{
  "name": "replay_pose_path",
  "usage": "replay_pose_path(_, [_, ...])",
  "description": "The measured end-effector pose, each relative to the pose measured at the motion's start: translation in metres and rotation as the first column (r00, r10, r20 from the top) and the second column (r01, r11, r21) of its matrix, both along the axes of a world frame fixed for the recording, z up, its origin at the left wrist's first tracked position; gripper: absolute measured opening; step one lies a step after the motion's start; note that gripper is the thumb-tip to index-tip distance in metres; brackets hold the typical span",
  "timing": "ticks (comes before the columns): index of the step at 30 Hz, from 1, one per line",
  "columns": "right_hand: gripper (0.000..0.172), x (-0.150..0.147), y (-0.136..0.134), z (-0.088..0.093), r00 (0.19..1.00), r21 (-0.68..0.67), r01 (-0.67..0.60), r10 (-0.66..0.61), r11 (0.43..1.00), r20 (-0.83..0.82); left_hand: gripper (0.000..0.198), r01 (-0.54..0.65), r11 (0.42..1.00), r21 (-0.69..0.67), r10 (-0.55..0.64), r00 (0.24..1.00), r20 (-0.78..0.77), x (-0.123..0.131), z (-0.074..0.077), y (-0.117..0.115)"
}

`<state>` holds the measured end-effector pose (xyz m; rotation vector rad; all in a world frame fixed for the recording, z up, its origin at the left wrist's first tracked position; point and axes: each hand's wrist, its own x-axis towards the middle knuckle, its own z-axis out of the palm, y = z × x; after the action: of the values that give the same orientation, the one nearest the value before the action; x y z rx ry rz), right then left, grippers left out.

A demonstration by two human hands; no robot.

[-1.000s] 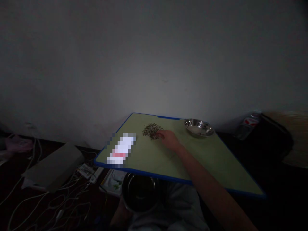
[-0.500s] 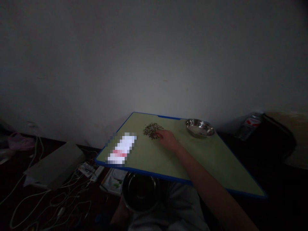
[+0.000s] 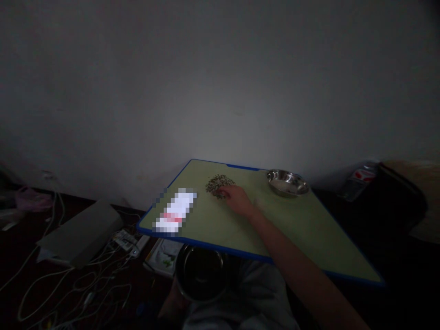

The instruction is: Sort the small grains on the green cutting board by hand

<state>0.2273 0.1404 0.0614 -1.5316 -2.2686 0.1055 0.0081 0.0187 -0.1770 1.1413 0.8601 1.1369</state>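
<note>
A loose pile of small dark and pale seeds (image 3: 219, 182) lies on the green top of a small blue-edged table (image 3: 237, 238). My right hand (image 3: 235, 199) is at the near edge of this pile, its fingers curled together and touching the seeds; what is between the fingertips is too small to make out. Below the table's front edge, my left hand (image 3: 176, 293) grips a deep steel bowl (image 3: 202, 275) by its left side, the fingers partly hidden in the dark. A shallow steel bowl (image 3: 288, 184) stands on the table at the far right.
A bright, pixelated phone-like screen (image 3: 175, 211) lies at the table's left. Cables (image 3: 92, 279), a power strip (image 3: 139, 247) and a grey box (image 3: 80, 233) are on the floor to the left. A plastic bottle (image 3: 359, 181) is at the right. The wall (image 3: 233, 91) rises behind the table.
My right hand has moved slightly left along the near edge of the seeds. The left hand still has the deep bowl in about the same place. The view has shifted a little.
</note>
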Motion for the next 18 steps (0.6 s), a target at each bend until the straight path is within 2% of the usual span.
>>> replay_pose_path(7, [0.037, -0.006, 0.001, 0.002, 1.000, 0.002, -0.020, 0.020, 1.000, 0.015, 0.063, 0.001, 0.997, -0.081, 0.003, 0.999, 0.042, 0.004, 0.005, 0.000])
replay_pose_path(14, [0.034, -0.011, 0.002, 0.000, 0.998, 0.004, -0.060, 0.060, 0.998, 0.022, 0.069, 0.086, 0.957, -0.278, -0.039, 0.985, 0.168, 0.004, -0.002, 0.000])
replay_pose_path(18, [0.035, -0.012, 0.002, -0.002, 0.995, 0.025, -0.096, 0.095, 0.995, 0.010, 0.067, 0.073, 0.959, -0.275, -0.022, 0.983, 0.182, 0.005, 0.001, -0.001])
